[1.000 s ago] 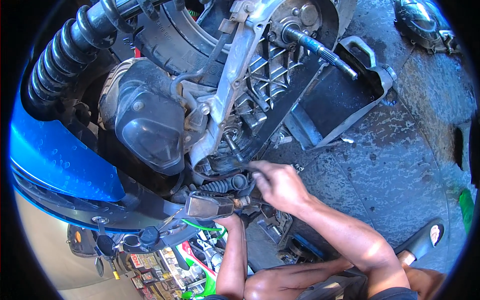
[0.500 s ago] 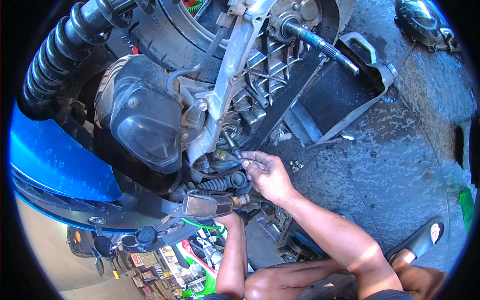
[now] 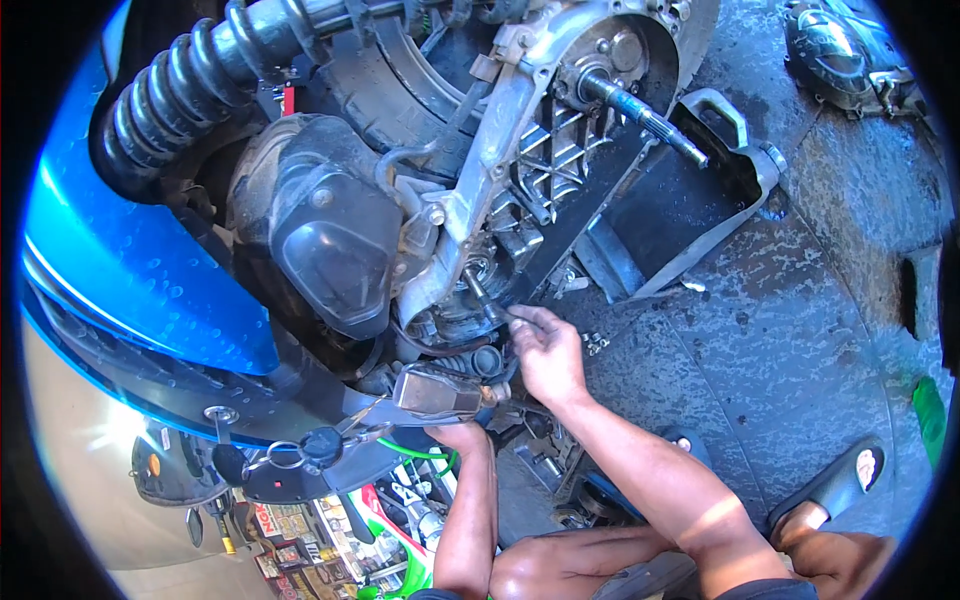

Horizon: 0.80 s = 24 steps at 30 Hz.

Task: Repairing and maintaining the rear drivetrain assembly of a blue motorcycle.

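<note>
Shifted rightward in view, the dark box [image 3: 437, 393] partly hides the left hand [image 3: 462, 434].

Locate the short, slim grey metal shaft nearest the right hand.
The short shaft is near centre in the head view, jutting from the silver metal engine case toward the bare right hand, lower left of the long splined steel shaft.
</note>
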Tool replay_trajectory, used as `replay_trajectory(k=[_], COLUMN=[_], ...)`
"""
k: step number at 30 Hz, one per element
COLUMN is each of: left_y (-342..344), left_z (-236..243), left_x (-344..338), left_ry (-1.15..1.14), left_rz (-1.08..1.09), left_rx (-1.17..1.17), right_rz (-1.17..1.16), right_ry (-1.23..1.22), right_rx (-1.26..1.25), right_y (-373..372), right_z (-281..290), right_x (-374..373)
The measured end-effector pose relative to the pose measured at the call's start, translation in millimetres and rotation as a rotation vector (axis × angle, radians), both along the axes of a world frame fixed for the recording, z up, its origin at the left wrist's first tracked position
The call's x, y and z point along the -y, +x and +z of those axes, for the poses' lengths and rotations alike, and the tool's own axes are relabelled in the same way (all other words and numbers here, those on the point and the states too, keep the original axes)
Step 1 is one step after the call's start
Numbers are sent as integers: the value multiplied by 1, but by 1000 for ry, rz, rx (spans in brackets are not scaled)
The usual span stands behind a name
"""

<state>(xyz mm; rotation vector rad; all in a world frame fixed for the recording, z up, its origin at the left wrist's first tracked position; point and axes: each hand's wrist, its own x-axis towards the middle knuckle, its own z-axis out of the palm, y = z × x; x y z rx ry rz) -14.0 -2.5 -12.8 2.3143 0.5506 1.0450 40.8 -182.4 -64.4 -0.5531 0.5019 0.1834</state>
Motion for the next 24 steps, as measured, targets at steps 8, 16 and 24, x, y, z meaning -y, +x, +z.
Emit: replay_trajectory(k=[8,16,24], left_y=[-3,-2,2], left_z=[7,4,9], left_x=[-4,1,18], left_ry=[75,-28,-104], left_rz=[53,8,-110], left_rx=[-50,26,48], right_rz=[-127,-215,-326], right_ry=[-350,-427,-439], right_rx=[38,138,286], right_y=[-2,-2,-3], right_z=[6,9,27], right_x=[21,27,32])
